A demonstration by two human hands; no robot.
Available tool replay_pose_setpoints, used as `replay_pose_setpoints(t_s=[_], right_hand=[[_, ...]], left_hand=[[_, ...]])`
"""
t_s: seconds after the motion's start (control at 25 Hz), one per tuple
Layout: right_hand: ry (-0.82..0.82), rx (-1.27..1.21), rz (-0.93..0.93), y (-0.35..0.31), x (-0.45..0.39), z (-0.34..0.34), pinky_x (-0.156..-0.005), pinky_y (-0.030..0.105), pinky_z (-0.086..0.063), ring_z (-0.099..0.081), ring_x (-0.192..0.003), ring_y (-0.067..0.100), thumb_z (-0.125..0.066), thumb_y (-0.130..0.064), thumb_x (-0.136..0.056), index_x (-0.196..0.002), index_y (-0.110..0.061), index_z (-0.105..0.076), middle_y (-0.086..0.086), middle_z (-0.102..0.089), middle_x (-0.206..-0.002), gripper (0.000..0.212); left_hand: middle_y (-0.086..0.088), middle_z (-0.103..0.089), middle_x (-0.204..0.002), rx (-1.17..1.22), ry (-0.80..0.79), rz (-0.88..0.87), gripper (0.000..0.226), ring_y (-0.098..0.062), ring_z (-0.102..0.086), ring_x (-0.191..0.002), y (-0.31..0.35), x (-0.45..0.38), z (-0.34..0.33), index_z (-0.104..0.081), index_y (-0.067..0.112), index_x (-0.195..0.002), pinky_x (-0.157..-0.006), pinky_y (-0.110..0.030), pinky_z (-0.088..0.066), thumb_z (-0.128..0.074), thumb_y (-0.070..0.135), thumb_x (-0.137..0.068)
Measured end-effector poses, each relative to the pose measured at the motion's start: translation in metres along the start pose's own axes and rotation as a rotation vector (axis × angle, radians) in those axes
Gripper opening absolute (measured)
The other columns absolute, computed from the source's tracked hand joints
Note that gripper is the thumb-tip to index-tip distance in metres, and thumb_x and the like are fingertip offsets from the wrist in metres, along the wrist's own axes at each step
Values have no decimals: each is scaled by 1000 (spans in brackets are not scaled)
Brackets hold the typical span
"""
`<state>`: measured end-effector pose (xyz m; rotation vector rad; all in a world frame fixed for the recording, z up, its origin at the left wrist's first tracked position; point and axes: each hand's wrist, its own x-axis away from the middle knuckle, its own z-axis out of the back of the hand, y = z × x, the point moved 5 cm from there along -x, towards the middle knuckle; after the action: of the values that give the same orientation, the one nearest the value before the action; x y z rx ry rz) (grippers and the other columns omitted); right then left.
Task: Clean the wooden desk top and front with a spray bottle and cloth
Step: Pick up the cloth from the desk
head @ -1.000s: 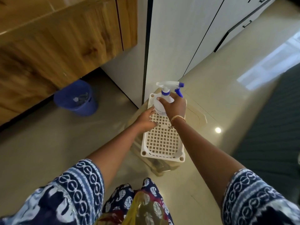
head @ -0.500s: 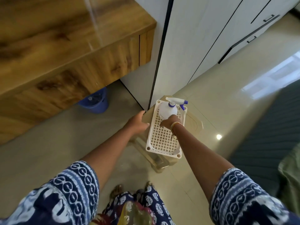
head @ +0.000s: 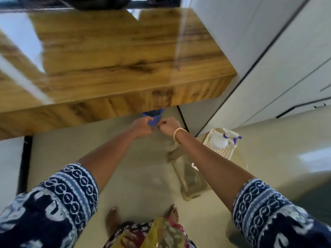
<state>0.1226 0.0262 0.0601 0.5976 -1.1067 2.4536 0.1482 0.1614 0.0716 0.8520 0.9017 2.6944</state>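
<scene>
The wooden desk (head: 111, 56) fills the upper left of the frame. Below its front edge, at centre, the left hand (head: 141, 125) and the right hand (head: 169, 126) meet with curled fingers; blur hides what they hold, if anything. The spray bottle (head: 219, 140) stands in a white basket (head: 226, 153) at right, well apart from both hands, probably parked there within reach.

- The wooden desk top (head: 114, 56) is high-gloss, throwing back window glare over a strong dark grain.
- The desk front (head: 125, 106) shows the same wood, duller.
- The floor (head: 71, 151) is smooth, polished tile.
- The white basket (head: 224, 152) looks like hard plastic lattice.
- The spray bottle (head: 219, 141) is translucent plastic, I think.
- The cabinet doors (head: 279, 56) are matt white.
- The sleeves (head: 71, 190) are printed cloth.
- A bangle (head: 178, 134) shines like metal.
</scene>
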Motion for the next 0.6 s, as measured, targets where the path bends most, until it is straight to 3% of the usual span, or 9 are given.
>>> replay_pose_setpoints(t_s=[0.04,0.12,0.2,0.4,0.52,0.6], right_hand=[[5,-24,64,-32,5,-14,-76,26,-45,-63,-94,22,-57,-17,-85,-91,-18,-72,4,-70,-97,16],[-14,-93,179,-94,14,-45,-75,26,-50,-63,-86,16,-62,-13,-85,-89,-20,-73,-2,-68,-83,14],[-55,-138,256,-154,25,-80,-64,22,-49,-63,-77,12,-64,-11,-84,-86,-22,-72,-7,-66,-75,14],[-121,-207,327,-268,39,-163,-54,21,-46,-61,-67,14,-61,-7,-83,-77,-24,-67,1,-69,-78,19],[-162,-191,390,-323,45,-215,-62,30,-52,-63,-70,17,-65,-6,-80,-75,-25,-68,3,-68,-74,20],[-170,-159,405,-358,45,-252,-68,32,-54,-66,-76,18,-66,-7,-80,-74,-27,-67,4,-69,-77,21]], left_hand=[[-15,-65,-123,1,35,4,43,-32,-62,-111,-17,14,21,-56,9,-131,-85,-36,-51,-62,13,-89],[-17,-71,-109,33,74,27,37,-32,-69,-98,-56,39,60,-61,9,-124,-60,-27,-50,-58,6,-88],[-16,-73,-101,89,123,65,34,-31,-72,-87,-100,66,100,-61,10,-120,-49,-20,-44,-56,2,-87],[-14,-72,-90,257,373,176,19,-29,-69,-83,-214,122,204,-67,7,-97,-75,-39,-58,-62,2,-79],[-4,-70,-89,251,514,213,14,-20,-68,-80,-276,155,251,-63,21,-89,-67,-29,-54,-61,9,-83],[-2,-70,-88,260,614,234,12,-16,-66,-77,-313,177,276,-66,21,-91,-68,-30,-55,-61,12,-85]])
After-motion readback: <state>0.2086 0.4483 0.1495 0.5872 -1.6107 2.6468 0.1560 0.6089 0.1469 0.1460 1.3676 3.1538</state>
